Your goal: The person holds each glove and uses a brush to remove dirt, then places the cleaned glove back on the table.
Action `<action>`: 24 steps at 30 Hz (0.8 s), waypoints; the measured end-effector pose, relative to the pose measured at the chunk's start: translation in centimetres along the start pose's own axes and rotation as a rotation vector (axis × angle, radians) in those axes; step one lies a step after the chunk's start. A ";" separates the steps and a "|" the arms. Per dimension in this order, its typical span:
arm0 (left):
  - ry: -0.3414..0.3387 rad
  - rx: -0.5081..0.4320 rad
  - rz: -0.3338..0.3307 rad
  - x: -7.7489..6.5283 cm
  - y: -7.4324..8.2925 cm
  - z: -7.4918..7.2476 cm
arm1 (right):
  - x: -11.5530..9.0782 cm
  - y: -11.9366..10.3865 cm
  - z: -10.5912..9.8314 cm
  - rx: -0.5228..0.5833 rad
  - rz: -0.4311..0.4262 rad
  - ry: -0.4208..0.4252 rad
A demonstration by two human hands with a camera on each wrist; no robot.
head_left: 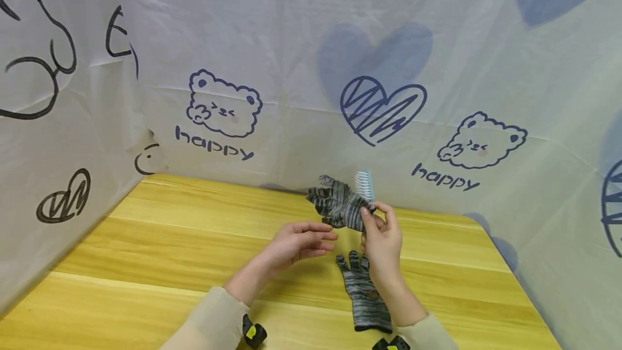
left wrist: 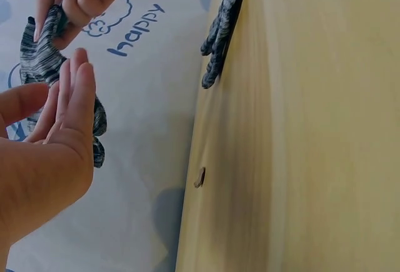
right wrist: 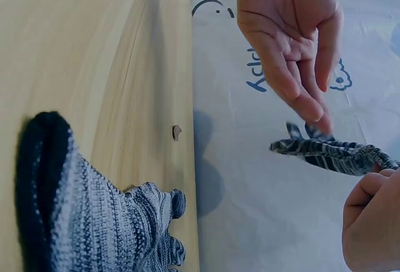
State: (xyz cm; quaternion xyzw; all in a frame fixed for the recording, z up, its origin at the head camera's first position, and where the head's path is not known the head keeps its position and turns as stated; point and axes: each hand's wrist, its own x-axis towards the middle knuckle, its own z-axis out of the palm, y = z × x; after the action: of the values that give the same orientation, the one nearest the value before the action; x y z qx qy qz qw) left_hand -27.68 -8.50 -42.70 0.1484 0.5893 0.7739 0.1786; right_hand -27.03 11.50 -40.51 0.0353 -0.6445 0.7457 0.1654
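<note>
A grey-and-black striped knit glove (head_left: pixel 340 207) is held up above the table by its cuff, pinched between thumb and fingers of my right hand (head_left: pixel 386 242). Behind its cuff a light-blue brush (head_left: pixel 363 185) with white bristles points upward; its teal handle shows within the same hand in the left wrist view. My left hand (head_left: pixel 301 242) is beside the glove's finger end, its own fingers extended and holding nothing. A second matching glove (head_left: pixel 362 290) lies flat on the table below, partly covered by my right wrist in the head view.
The wood-grain table (head_left: pixel 194 242) backs onto a pale sheet (head_left: pixel 291 123) printed with hearts and bears. Another stretch of sheet hangs along the left side. A small brown fragment (right wrist: pixel 176 132) sits close to the table's edge in the right wrist view.
</note>
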 end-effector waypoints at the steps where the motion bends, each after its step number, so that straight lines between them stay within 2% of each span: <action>1: -0.018 0.001 -0.013 0.0 -0.1 0.1 | 0.0 0.0 0.0 0.008 0.001 0.003; 6: -0.119 -0.004 -0.055 0.0 -0.3 0.6 | -0.2 0.0 0.2 0.049 -0.004 -0.012; 9: -0.145 -0.021 -0.067 0.0 -0.4 0.8 | -0.4 0.0 0.3 0.060 -0.012 -0.038; 15: -0.076 -0.053 -0.028 0.0 -0.2 0.8 | -0.5 0.2 0.4 0.014 -0.038 -0.067; 24: 0.048 -0.132 0.043 0.0 0.0 0.6 | -0.4 0.8 0.5 -0.133 -0.113 -0.060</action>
State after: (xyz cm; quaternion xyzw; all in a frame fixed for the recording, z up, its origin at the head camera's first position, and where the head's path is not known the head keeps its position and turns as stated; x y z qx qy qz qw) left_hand -27.43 -7.93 -42.53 0.1303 0.5377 0.8180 0.1573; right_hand -26.98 10.81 -41.25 0.0828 -0.6941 0.6895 0.1898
